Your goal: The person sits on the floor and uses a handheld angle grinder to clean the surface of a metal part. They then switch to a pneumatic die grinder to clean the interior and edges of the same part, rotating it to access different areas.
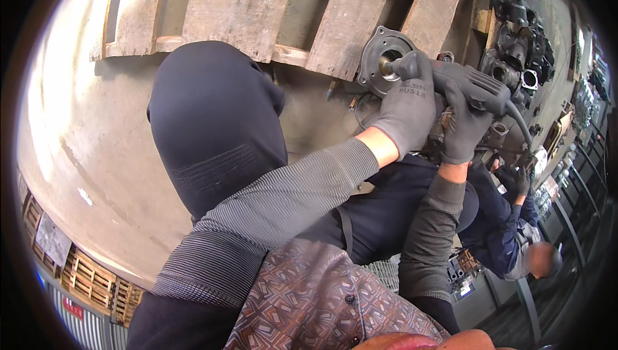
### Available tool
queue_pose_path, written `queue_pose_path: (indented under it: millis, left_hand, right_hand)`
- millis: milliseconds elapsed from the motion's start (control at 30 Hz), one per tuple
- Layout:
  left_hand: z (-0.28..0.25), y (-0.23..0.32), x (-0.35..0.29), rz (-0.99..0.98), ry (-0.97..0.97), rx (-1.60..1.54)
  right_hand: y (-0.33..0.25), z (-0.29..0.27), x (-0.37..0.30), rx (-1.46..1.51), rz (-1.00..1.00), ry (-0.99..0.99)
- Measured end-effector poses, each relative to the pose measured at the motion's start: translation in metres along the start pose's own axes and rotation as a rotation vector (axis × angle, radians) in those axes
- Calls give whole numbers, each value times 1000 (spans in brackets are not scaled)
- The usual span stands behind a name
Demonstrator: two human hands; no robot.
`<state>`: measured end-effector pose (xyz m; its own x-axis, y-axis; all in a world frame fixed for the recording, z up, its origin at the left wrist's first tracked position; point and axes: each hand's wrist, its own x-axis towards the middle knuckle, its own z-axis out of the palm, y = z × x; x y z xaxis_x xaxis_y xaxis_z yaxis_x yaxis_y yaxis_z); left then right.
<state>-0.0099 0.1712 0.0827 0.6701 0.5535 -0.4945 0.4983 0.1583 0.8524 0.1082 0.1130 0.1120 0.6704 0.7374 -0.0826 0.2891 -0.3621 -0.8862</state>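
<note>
A dark power grinder [476, 85] with a long body is held between my gloved hands, its front end at the bore of a round metal flange housing [370, 59]. My left hand [410, 106], in a grey glove, is closed round the grinder's front near the housing. Farther back, my right hand [465, 128], gloved the same way, grips the body from below. A cord [520, 124] trails from the tool's rear end. The grinder's tip is partly hidden inside the bore, so its bit cannot be made out.
Wooden pallet slats [239, 9] run along the top, beyond my bent knee [215, 124]. Several dark metal castings [515, 47] lie heaped at the right. A co-worker [515, 240] sits to the right, with a gloved hand showing. More pallets [90, 279] stand at lower left.
</note>
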Motion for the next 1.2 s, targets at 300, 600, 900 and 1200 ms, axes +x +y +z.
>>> queue_pose_path:
  millis: [300, 600, 900, 1200]
  left_hand:
    - [16, -8, 11, -75, 22, -148]
    - [9, -6, 13, -46, 28, -200]
    - [8, -4, 14, -101, -50, -186]
    - [10, 2, 11, 13, -2, -73]
  right_hand:
    - [6, 1, 6, -119, 48, -37]
    - [-8, 6, 12, -297, 34, -63]
    - [-10, 1, 16, -290, -40, -32]
    - [-10, -6, 12, -283, -59, -15]
